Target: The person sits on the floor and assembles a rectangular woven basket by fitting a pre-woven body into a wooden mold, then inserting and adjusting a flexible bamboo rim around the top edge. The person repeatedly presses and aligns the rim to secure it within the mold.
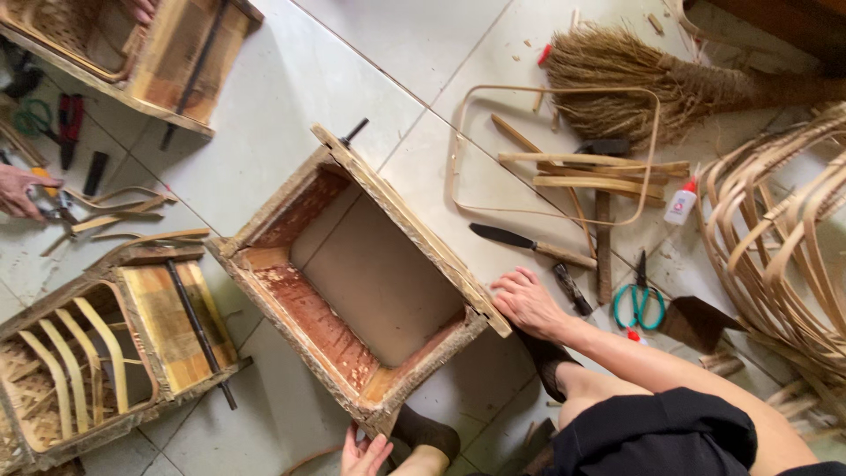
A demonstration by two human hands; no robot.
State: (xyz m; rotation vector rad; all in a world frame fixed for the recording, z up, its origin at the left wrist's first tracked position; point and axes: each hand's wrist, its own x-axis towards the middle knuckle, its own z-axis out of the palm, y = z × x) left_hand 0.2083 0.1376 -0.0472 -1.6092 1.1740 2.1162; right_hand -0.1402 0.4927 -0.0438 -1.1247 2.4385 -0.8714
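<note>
Head view looks down on a tiled floor (291, 97). Both hands rest on a wooden frame (352, 264), a bottomless rectangular box standing on the tiles at centre. The right hand (526, 300) lies flat, fingers spread, on the frame's right corner; the left hand (364, 452) touches the near bottom corner, fingers loosely parted, gripping nothing as far as the edge of view allows. Two feet in dark socks sit just beside the frame's near side.

Right of the right hand lie a knife (529, 246), green scissors (639, 300) and a glue bottle (680, 204). Beyond them a bent cane loop (555, 150) encloses loose wooden strips, with a broom (634, 75) behind. Curved cane hoops (784, 247) stack at far right.

Left of the frame stands a second frame (115, 353) holding woven basketwork and bent strips. A third frame (132, 44) sits at top left. Another person's hand (19, 189) shows at the left edge, near pliers (69, 123) and scattered strips.
</note>
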